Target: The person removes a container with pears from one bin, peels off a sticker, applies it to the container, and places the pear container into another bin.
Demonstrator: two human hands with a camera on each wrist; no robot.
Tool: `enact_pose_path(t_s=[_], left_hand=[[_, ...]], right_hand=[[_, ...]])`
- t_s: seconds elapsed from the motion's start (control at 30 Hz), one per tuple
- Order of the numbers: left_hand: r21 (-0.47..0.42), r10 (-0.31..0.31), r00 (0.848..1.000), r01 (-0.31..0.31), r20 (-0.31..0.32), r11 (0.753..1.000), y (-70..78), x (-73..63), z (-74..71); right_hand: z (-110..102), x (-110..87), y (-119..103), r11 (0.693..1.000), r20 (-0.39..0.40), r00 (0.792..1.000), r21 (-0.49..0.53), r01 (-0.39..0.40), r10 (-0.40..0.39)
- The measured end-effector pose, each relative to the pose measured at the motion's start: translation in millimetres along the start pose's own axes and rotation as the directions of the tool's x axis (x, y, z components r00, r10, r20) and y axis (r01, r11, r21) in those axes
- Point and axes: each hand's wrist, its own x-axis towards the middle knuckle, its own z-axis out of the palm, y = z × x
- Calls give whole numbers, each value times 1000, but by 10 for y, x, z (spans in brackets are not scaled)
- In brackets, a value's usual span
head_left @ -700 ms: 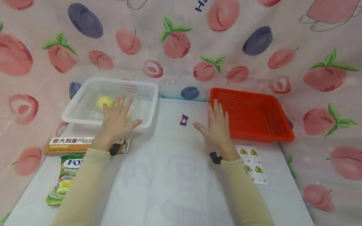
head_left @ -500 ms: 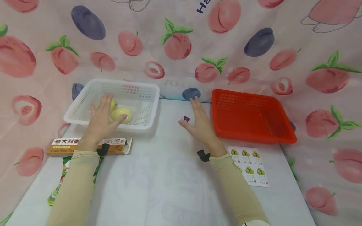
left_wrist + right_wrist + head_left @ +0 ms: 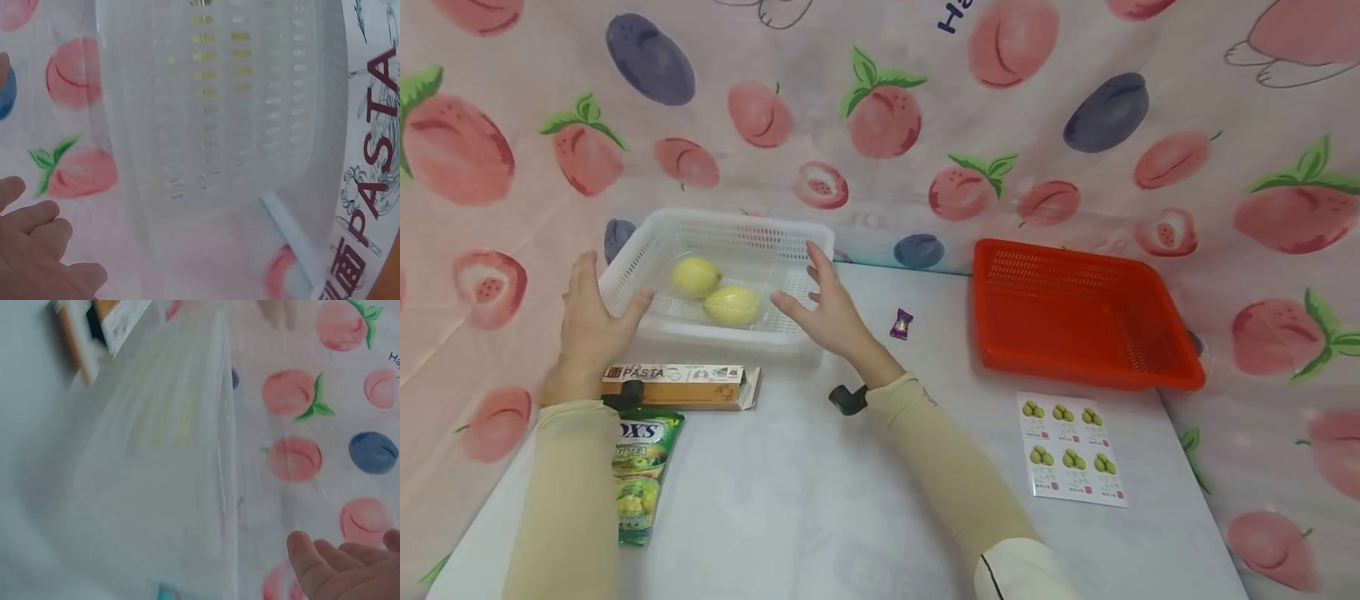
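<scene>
A white perforated basket (image 3: 730,333) stands at the back left, holding two yellow lemons (image 3: 732,306). My left hand (image 3: 587,329) is at its left end, fingers spread and thumb toward the basket. Over the right end hovers my right hand (image 3: 829,310), fingers extended and thumb pointing left. Neither hand holds anything. In the left wrist view, the fingers of the left hand (image 3: 37,244) appear beside the basket's slotted wall (image 3: 244,144). The right wrist view has the right hand (image 3: 344,569) apart from the blurred basket side (image 3: 156,500).
A pasta box (image 3: 685,396) lies in front of the white basket, with a green Fox's candy bag (image 3: 643,475) nearer me, partly under the left sleeve. A purple wrapped candy (image 3: 901,323) lies mid-table. At right are a red basket (image 3: 1075,367) and a printed sheet (image 3: 1071,450).
Both hands have moved left. The left hand went from over the white basket to its left end; the right hand went from beside the red basket, past the candy, to the white basket's right end.
</scene>
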Motion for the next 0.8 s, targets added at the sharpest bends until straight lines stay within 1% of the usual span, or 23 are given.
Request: enact_pose_path(t_s=[0.1,0.17,0.23,0.3,0.37,0.47,0.57,0.6,0.63,0.67,0.8], left_hand=[[-12,-71,997,71,3,997,-93,21,-40],[-13,-114,993,114,19,993,-140,24,-65],[-26,-142,989,143,34,989,-182,29,-81],[-54,-171,984,174,51,983,-225,29,-92],[-76,-210,975,216,76,973,-270,32,-102],[-110,-276,953,289,122,951,-340,37,-120],[-139,-326,929,351,176,926,-404,46,-121],[-149,-332,923,362,192,920,-418,49,-119],[-161,-334,919,370,211,915,-437,55,-110],[-179,-333,914,376,231,909,-453,60,-96],[-254,-322,900,399,294,881,-489,88,-32]], right_hand=[[178,130,-29,991,3,999,130,-42,42],[281,206,-36,980,0,995,173,-101,103],[370,277,-35,966,-4,984,191,-175,179],[453,344,-25,946,-9,965,198,-256,263],[529,407,-18,920,-15,940,215,-329,339],[625,495,7,880,-28,903,242,-410,428],[692,576,47,848,-36,874,263,-460,485],[709,601,66,839,-35,865,265,-474,500],[722,626,87,836,-34,862,266,-480,506],[735,650,112,833,-33,858,263,-487,512],[775,719,195,809,-9,833,243,-535,553]])
